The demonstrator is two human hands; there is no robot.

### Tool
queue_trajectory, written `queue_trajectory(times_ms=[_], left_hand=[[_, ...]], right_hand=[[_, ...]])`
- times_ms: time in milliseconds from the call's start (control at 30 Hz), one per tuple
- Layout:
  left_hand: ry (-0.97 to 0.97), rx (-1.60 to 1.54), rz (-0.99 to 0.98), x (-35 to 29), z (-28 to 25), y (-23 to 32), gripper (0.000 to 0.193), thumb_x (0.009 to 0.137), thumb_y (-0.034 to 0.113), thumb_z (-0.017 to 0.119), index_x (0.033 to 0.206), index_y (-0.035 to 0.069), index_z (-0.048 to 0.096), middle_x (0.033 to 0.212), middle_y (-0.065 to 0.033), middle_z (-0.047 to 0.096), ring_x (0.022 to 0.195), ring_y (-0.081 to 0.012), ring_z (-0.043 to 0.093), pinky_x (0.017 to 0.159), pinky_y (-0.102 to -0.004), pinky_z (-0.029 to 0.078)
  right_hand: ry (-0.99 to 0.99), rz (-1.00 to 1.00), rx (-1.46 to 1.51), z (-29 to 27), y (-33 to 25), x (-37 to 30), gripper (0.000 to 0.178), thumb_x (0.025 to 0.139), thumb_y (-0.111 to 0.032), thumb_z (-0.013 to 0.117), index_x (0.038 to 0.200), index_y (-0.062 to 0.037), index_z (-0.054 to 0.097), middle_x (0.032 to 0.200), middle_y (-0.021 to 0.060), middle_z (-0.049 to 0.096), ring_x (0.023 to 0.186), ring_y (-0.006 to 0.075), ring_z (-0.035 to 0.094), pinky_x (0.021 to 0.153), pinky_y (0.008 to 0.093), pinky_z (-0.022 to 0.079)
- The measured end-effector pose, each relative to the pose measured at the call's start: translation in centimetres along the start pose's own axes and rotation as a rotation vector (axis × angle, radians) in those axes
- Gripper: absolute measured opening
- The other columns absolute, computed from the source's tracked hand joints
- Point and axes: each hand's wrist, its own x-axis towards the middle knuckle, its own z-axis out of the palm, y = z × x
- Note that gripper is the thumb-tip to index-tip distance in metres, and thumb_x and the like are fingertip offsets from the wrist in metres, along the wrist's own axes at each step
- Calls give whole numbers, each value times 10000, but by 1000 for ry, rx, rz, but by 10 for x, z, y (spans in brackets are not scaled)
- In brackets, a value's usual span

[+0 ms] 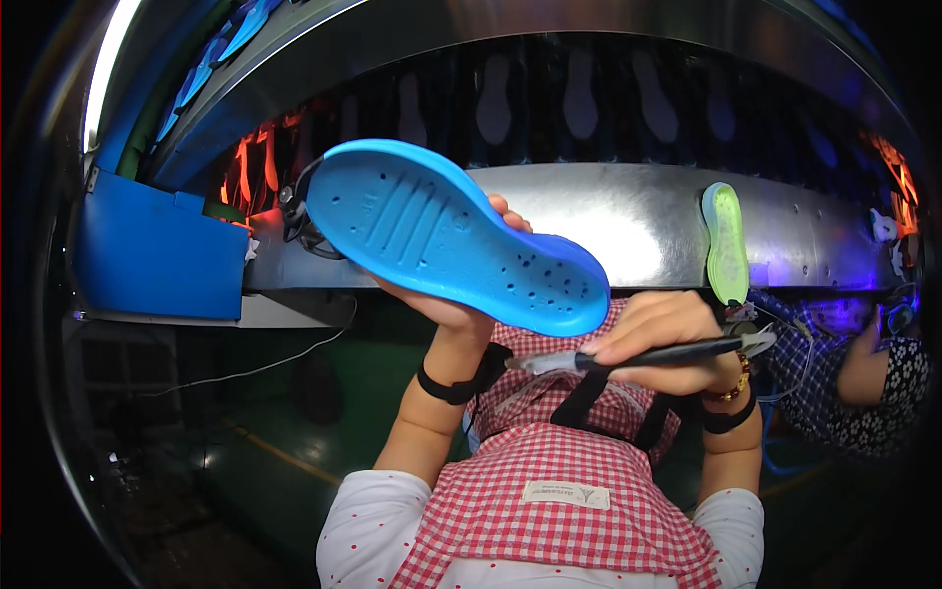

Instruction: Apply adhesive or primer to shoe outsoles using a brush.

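Observation:
A bright blue shoe sole [471,245] is held up in front of me, tilted, its hollow face with ridges and small holes turned toward me. My left hand [446,306] is closed round its lower edge from behind, with fingertips showing past the upper edge. Closed round a black-handled brush [667,353] is my right hand [657,329], just below the sole's right end. The brush's pale, blurred tip points left, apart from the sole as far as I can see. Dark straps circle both forearms.
A lime-green sole [727,240] with a blue rim lies on the metal ledge [805,245] at the right. Behind it, several sole shapes [581,93] stand in a dark row. A blue box [162,250] is at the left; another person's arm [863,363] shows at the right.

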Motion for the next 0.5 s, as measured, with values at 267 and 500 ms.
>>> queue_trajectory(times_ms=[267,500], left_hand=[[234,88,62,6,10,6,999,650,841,309,1229,36,436,1057,-238,549,890,-369,557,763,-468,482],[223,151,70,14,18,7,982,663,832,305,1241,48,427,1081,-240,537,895,-369,563,770,-471,484]], right_hand=[[74,26,-78,-2,2,-7,231,676,24,681,900,-30,669,878,127,663,778,211,634,703,291,504],[125,77,-4,2,12,-6,257,674,35,673,926,-12,657,894,114,659,821,200,621,745,293,496]])
